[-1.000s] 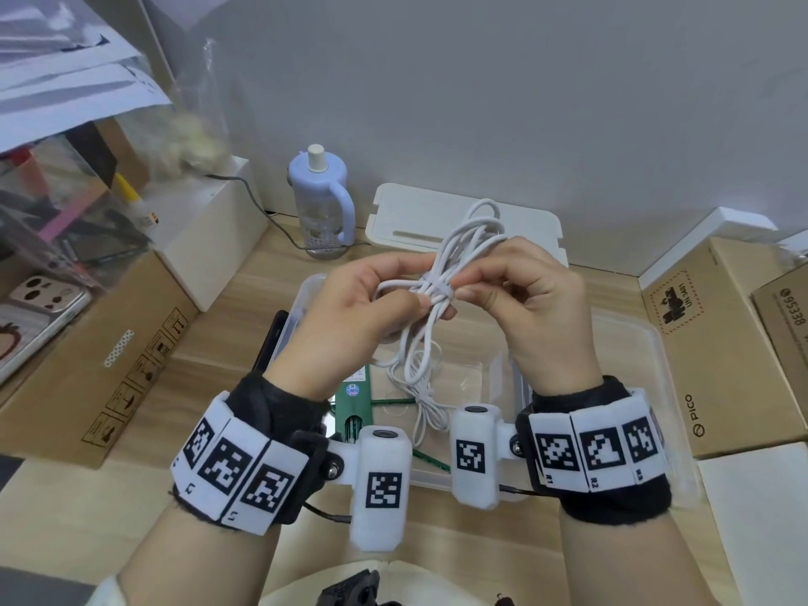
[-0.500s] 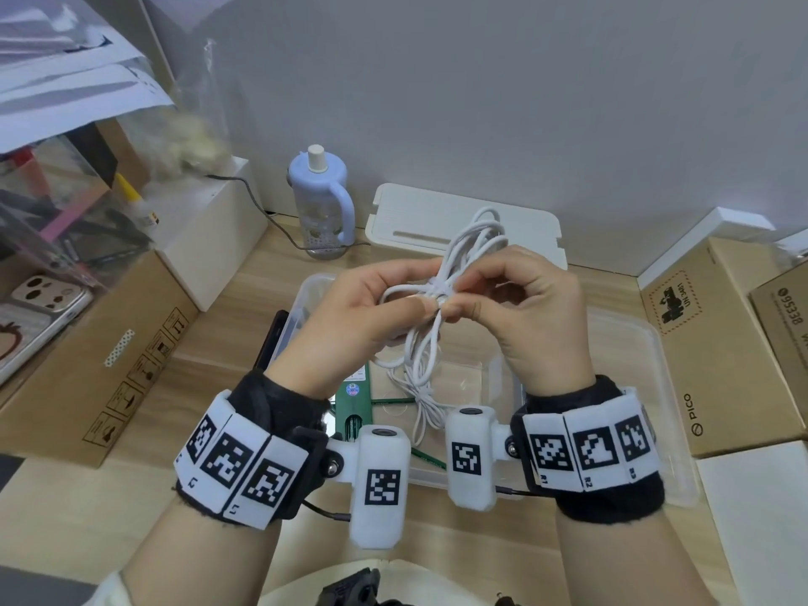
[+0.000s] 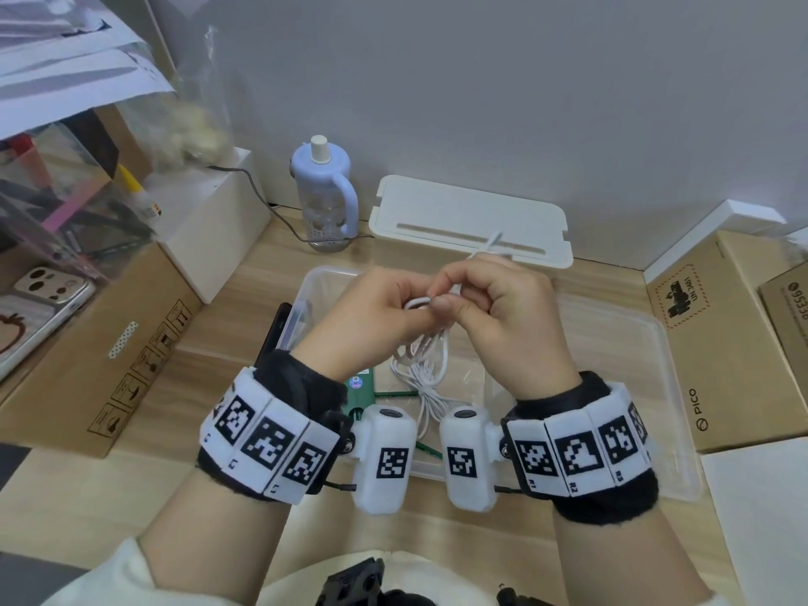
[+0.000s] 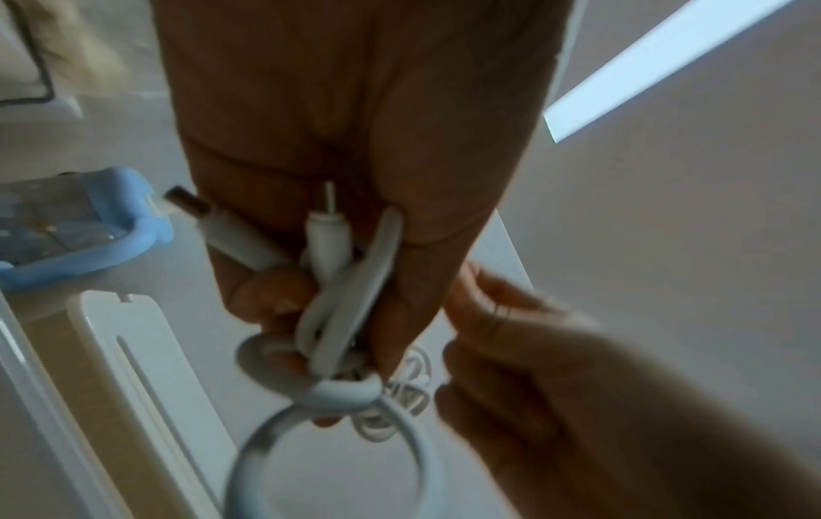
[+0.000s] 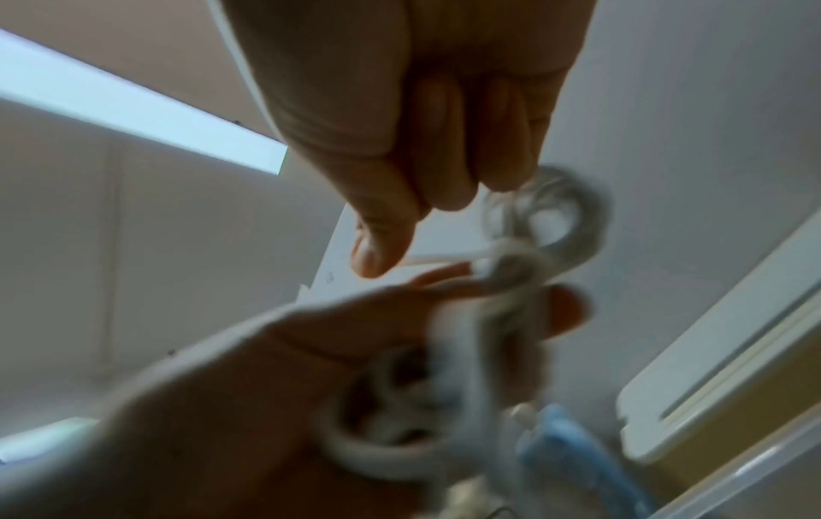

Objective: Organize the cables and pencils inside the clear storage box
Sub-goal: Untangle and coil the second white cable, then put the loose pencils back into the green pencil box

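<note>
Both hands hover over the clear storage box [image 3: 656, 387]. My left hand [image 3: 389, 312] grips a coiled white cable [image 3: 426, 356]. In the left wrist view its two plugs [image 4: 324, 238] poke out of the fist above a knot-like wrap [image 4: 346, 389]. My right hand [image 3: 463, 299] pinches a strand at that wrap between thumb [image 5: 378, 253] and forefinger, with a small loop [image 5: 559, 217] beside its curled fingers. The cable's lower loops hang into the box. Green pencils [image 3: 395, 393] and a green pack [image 3: 363, 387] lie on the box floor, partly hidden by my wrists.
A white lid [image 3: 472, 220] lies behind the box, with a blue-topped bottle [image 3: 323, 199] to its left. Cardboard boxes flank the desk on the left [image 3: 109, 343] and right [image 3: 721, 343]. A phone [image 3: 39, 308] rests on the left stack.
The tall loops that stood above my hands have shrunk to a short strand. My right hand has closed in over the wrap at the bundle's middle.
</note>
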A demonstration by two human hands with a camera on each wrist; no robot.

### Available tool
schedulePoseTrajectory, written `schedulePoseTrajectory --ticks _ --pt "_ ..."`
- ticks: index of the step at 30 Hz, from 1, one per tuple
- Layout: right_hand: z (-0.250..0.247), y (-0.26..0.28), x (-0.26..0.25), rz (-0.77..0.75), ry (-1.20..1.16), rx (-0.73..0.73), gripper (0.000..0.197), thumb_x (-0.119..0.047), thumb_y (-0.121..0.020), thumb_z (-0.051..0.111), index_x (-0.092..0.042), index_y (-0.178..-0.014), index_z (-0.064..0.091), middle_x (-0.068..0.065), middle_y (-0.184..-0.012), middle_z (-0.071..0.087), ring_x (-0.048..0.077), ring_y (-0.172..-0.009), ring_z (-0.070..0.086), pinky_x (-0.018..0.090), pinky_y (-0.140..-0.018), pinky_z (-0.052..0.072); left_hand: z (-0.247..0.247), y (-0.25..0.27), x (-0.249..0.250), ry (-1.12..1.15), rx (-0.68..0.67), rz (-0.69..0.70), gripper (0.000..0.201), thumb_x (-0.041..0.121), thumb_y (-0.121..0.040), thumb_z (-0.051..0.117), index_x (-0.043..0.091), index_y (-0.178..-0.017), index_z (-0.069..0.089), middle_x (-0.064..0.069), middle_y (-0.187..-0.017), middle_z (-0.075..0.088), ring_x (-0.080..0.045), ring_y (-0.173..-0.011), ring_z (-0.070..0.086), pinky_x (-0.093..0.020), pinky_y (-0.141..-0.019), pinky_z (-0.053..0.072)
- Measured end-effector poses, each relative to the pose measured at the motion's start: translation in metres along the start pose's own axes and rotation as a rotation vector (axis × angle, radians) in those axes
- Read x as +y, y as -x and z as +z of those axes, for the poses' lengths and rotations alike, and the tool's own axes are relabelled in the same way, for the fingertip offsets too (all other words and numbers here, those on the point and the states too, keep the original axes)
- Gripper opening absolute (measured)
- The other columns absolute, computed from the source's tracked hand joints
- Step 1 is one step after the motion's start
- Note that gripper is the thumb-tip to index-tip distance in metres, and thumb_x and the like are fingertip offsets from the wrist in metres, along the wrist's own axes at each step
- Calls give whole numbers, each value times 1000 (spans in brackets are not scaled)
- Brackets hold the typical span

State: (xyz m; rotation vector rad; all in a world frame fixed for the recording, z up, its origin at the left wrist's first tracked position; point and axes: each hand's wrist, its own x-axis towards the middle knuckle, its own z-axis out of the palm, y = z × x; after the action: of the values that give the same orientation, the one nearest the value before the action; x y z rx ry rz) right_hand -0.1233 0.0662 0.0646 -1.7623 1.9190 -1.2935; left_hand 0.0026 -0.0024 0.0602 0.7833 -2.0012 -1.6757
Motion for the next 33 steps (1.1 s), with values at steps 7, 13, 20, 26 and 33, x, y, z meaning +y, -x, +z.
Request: schedulePoseTrajectory --ticks 7,13,20,26,33 --pt "-6 0 7 190 -380 42 25 -4 -75 69 -26 -72 57 -12 -49 35 3 -46 30 16 -52 34 -1 -8 -8 12 121 -25 36 2 -83 63 23 -111 66 10 -64 61 -4 -58 49 -16 -58 43" --pt "7 -1 30 533 -346 -171 32 -31 -77 68 -23 -99 45 1 -97 61 13 -82 62 26 -58 53 2 -11 -18 230 91 -151 39 -6 -84 58 7 -120 47 -2 -88 71 -10 -71 64 -25 -69 52" --pt "17 -11 59 847 -41 -591 16 -12 -78 65 -15 -85 51 2 -77 62 7 -52 62 20 -47 47 -24 -25 -44 -123 -241 -460 25 11 -91 52 28 -108 59 10 -106 62 -8 -102 54 -25 -86 41" --pt "43 -7 90 812 565 -855 41 -23 -75 69 -8 -111 57 14 -120 56 32 -111 53 39 -92 46 -28 -49 -99 -76 -17 -845 29 21 -92 51 10 -119 50 -7 -104 56 -22 -102 54 -36 -81 47" --pt "53 -21 94 706 634 -893 31 -32 -78 66 -11 -100 60 5 -96 65 24 -89 62 32 -78 51 -35 -50 -142 106 103 -1125 44 19 -88 56 2 -125 41 -22 -114 58 -34 -99 58 -43 -91 46"
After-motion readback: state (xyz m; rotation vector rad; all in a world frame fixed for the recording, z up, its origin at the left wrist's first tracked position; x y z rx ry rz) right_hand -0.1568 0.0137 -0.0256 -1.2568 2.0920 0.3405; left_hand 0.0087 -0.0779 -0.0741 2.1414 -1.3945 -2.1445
